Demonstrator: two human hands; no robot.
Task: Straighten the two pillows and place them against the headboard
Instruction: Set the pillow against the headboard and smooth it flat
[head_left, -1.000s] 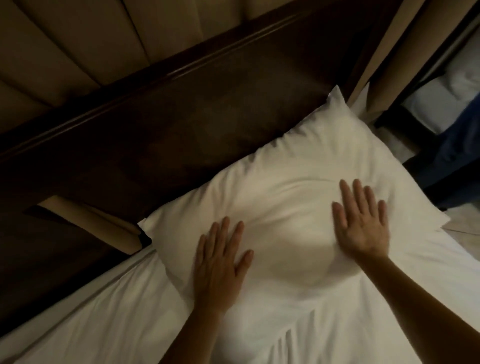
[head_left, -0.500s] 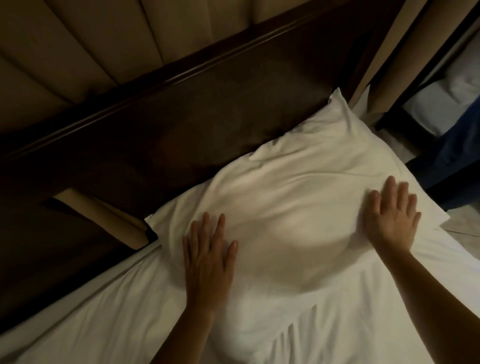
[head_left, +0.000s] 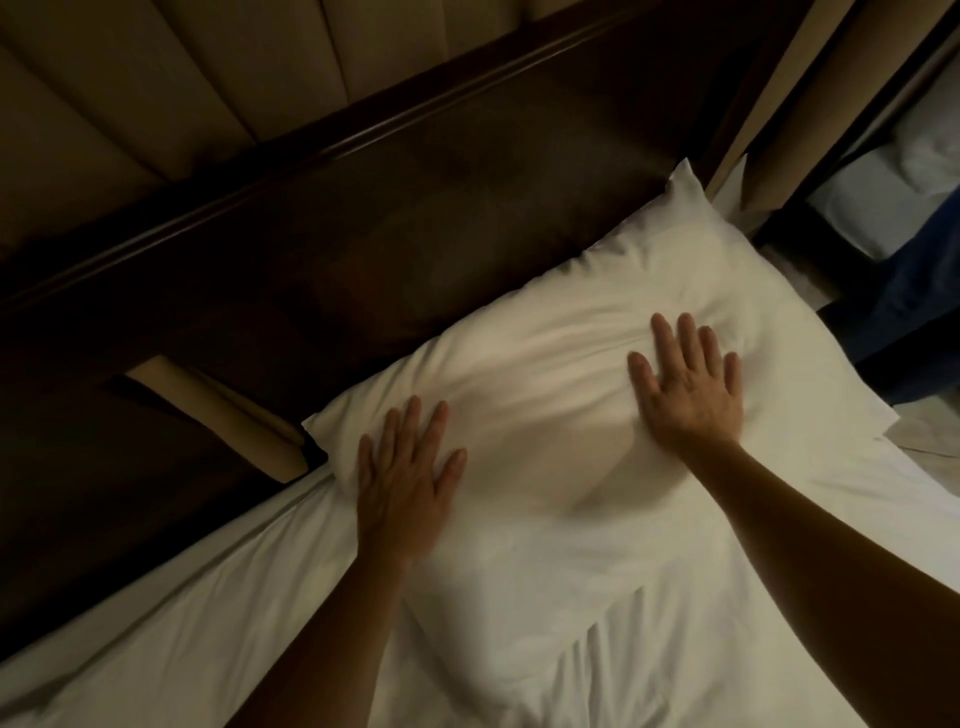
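Lying on white sheet (head_left: 171, 649), pillow (head_left: 545, 364), dark headboard (head_left: 415, 218)

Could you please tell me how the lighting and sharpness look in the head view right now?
Head view: dim, warm light; the headboard is nearly black, the pillow brightest; a soft shadow lies on it between the left hand and right hand; slightly soft overall, with wide-angle bending at the edges.
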